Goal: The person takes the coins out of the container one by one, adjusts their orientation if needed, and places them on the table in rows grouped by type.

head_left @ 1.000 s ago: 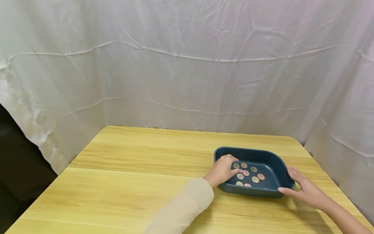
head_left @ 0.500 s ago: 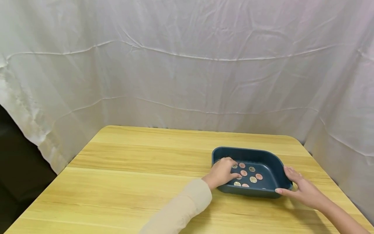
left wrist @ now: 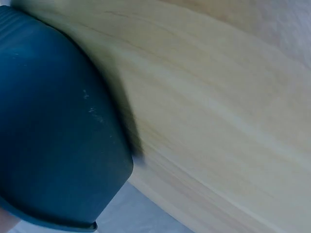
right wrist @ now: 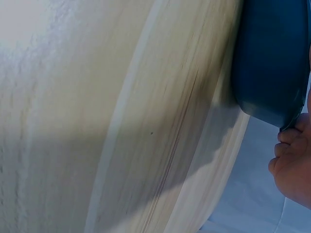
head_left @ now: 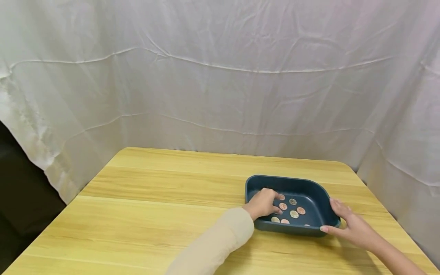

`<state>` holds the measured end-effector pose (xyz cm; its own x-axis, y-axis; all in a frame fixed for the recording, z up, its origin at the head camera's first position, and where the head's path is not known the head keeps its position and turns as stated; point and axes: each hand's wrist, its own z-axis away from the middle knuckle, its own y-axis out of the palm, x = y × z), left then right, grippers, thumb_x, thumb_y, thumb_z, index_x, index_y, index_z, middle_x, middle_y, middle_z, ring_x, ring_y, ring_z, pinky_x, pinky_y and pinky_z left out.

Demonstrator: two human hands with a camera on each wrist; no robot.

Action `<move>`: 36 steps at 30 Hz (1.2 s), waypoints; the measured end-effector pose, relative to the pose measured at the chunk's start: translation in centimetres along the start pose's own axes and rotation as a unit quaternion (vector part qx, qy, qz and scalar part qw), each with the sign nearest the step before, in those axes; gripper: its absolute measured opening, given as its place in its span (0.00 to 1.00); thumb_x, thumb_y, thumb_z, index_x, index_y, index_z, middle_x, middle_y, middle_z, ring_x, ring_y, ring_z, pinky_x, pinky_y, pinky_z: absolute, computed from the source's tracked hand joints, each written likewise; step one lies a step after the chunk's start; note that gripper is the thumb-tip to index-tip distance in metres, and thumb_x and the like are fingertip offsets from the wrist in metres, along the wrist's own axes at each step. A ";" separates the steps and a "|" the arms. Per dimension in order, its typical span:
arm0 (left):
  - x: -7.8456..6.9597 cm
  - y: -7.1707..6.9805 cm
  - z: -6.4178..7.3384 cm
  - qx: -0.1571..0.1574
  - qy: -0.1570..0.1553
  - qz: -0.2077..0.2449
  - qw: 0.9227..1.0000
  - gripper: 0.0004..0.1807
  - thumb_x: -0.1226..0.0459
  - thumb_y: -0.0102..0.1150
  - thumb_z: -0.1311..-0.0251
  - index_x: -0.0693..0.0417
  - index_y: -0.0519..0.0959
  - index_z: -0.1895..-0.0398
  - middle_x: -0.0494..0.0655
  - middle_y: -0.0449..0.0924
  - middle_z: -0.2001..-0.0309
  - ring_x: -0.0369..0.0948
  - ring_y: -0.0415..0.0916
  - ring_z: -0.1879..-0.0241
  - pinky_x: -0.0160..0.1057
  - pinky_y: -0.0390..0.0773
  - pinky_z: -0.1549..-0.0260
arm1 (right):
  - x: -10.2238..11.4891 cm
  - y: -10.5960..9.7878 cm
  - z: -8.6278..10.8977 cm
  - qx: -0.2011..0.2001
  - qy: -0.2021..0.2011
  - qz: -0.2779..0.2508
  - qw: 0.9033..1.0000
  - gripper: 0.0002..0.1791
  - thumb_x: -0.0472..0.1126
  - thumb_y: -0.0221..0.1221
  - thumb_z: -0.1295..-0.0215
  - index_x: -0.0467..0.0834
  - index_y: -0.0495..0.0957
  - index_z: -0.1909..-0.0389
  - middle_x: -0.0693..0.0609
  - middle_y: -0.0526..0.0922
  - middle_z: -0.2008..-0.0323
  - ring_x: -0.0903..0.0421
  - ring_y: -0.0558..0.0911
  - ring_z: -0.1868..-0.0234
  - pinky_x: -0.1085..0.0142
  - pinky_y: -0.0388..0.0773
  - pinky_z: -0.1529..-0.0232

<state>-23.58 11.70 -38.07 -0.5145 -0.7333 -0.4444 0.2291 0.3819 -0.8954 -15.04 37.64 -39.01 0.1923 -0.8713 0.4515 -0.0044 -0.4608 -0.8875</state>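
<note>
- The tub (head_left: 292, 229), dark blue with rounded corners, stands on the counter (head_left: 165, 214), its opening facing up.
- Coins (head_left: 283, 206) lie flat and scattered on the floor of the tub, a mix of reddish and yellowish ones.
- The left hand (head_left: 262, 203) reaches over the tub's near left corner and down inside. Its thumb and forefinger stand apart with a gap between them; the other fingers are hidden, and whether any fingertip touches a coin I cannot tell.
- A reddish coin (head_left: 282, 197) lies just beside that forefinger, toward the far side of the tub.
- Toward the middle of the tub are a dark yellowish coin (head_left: 293, 201), a pale coin (head_left: 294, 214) and another reddish coin (head_left: 301, 210), all clear of both hands.
- Two more coins sit close against the tub's near wall, partly cut off by its rim; farther right along that wall only a sliver of one shows.
- The right hand (head_left: 355, 229) is clamped on the tub's right end — thumb at the near rim, fingers round the outside of the end wall.
- A beige sleeve (head_left: 220, 238) covers the left arm, coming in from the near left of the tub.
- Behind the tub, past the counter's far edge, hangs a pale creased curtain (head_left: 213, 84).
</note>
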 end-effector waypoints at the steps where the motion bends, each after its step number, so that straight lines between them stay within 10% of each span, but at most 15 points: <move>1: 0.0 0.1 -0.2 0.003 -0.008 0.001 1.000 0.22 0.57 0.67 0.50 0.45 0.80 0.49 0.35 0.80 0.50 0.30 0.75 0.49 0.27 0.74 0.53 | 0.1 0.0 0.0 0.000 0.000 0.001 1.000 0.51 0.51 0.65 0.48 0.26 0.51 0.34 0.24 0.54 0.36 0.23 0.54 0.38 0.32 0.52 0.44; 13: 0.3 1.7 -1.5 -0.003 -0.042 -0.025 0.999 0.07 0.58 0.69 0.51 0.50 0.82 0.76 0.39 0.78 0.75 0.33 0.69 0.76 0.27 0.69 0.74 | 0.5 -0.1 0.1 0.008 0.013 -0.003 1.000 0.51 0.52 0.64 0.47 0.27 0.50 0.33 0.25 0.53 0.35 0.24 0.52 0.37 0.29 0.55 0.48; 26: -0.8 1.7 -1.3 -0.002 -0.064 -0.089 0.994 0.11 0.60 0.70 0.52 0.50 0.78 0.84 0.39 0.80 0.73 0.33 0.72 0.74 0.29 0.73 0.71 | 0.4 0.0 0.0 0.003 0.009 -0.014 1.000 0.51 0.52 0.64 0.46 0.27 0.48 0.33 0.23 0.51 0.35 0.24 0.51 0.36 0.30 0.51 0.44; 30: -0.6 1.8 -1.3 0.003 -0.069 -0.083 0.994 0.12 0.60 0.70 0.53 0.51 0.78 0.85 0.39 0.78 0.79 0.34 0.70 0.77 0.29 0.71 0.75 | 0.2 0.2 0.1 0.001 0.004 -0.017 1.000 0.51 0.52 0.64 0.45 0.27 0.48 0.32 0.24 0.51 0.35 0.25 0.51 0.35 0.50 0.34 0.30; 36: -0.5 1.8 -1.3 0.012 -0.083 -0.061 0.995 0.14 0.60 0.71 0.54 0.52 0.76 0.87 0.39 0.71 0.86 0.35 0.65 0.82 0.30 0.66 0.80 | 0.1 0.4 0.3 -0.004 -0.001 -0.010 1.000 0.50 0.52 0.63 0.45 0.27 0.49 0.33 0.24 0.52 0.35 0.26 0.52 0.35 0.75 0.19 0.35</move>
<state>-24.01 13.52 -39.42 -0.3973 -0.8566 -0.3292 0.1940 0.2723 -0.9425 -14.76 37.43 -39.34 0.1948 -0.8618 0.4683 -0.0088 -0.4790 -0.8778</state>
